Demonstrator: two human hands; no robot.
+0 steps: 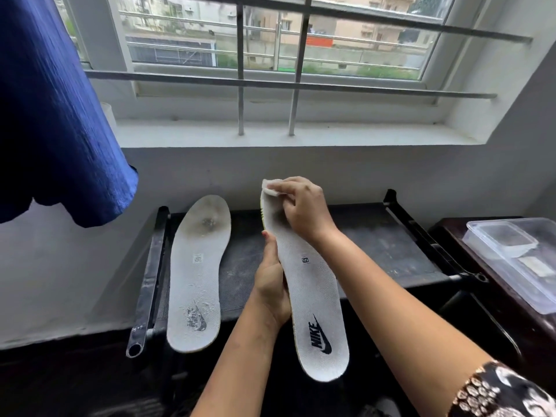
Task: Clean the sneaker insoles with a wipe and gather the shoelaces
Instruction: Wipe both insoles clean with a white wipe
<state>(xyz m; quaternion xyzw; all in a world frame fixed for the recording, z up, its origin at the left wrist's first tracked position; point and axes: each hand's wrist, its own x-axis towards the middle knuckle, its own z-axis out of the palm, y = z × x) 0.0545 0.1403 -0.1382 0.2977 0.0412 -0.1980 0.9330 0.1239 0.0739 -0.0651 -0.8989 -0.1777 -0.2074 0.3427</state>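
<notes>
On my feed the left hand (272,291) grips the held insole (313,296) along its left edge at about mid-length, thumb lying up the rim and the other fingers hidden behind it. This insole is lifted above the middle of the black rack (376,245), printed side up; its heel end, with the dark logo, pokes out past the rack's front edge towards me, and its toe end points at the wall. The right hand (301,210) sits over that toe end, fingers curled and pinching a small white wipe (269,188) against the tip. The second insole (197,275) lies flat by the rack's left edge, just left of my left hand and apart from it, with a dark smudge near its toe and a worn logo at its heel. A clear plastic box (517,257) rests on the dark cabinet to the right of the rack, and a blue cloth (54,115) hangs at upper left.
</notes>
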